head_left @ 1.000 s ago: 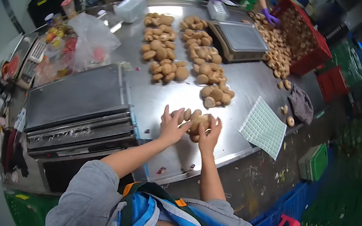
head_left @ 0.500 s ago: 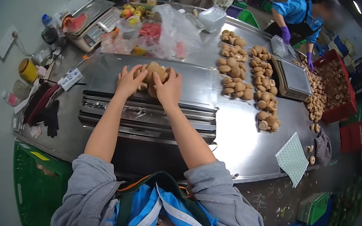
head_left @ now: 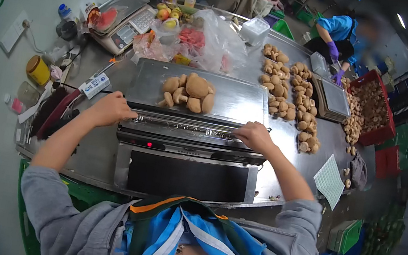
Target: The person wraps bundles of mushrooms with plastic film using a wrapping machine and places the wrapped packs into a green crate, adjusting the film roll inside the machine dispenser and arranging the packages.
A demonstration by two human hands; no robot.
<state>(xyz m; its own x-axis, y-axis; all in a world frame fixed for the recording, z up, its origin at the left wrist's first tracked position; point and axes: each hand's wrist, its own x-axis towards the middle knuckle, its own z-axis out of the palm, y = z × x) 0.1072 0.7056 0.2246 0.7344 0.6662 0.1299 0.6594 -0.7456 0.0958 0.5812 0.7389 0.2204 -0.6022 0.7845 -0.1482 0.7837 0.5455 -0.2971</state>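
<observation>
A pile of brown mushrooms (head_left: 188,92) sits on the flat metal top (head_left: 244,99) of a film wrapping machine. In front of it, clear cling film (head_left: 182,126) stretches in a shiny strip across the machine's roller slot. My left hand (head_left: 114,111) is closed in a pinch at the left end of this strip. At its right end, my right hand (head_left: 256,136) pinches the film between thumb and fingers. Both hands are apart from the mushrooms. A small red light (head_left: 149,144) glows on the machine's front, above a black pad (head_left: 187,176).
Rows of mushroom packs (head_left: 303,98) stand to the right, near a second scale (head_left: 333,100) and a red crate (head_left: 378,86). Bags and fruit surround a scale (head_left: 125,33) at the back left. A co-worker in purple gloves (head_left: 334,51) works at the far right.
My hands have let go of the mushrooms and moved apart, back toward me, to the two ends of the film. The mushrooms now rest alone on the machine top. My view has shifted.
</observation>
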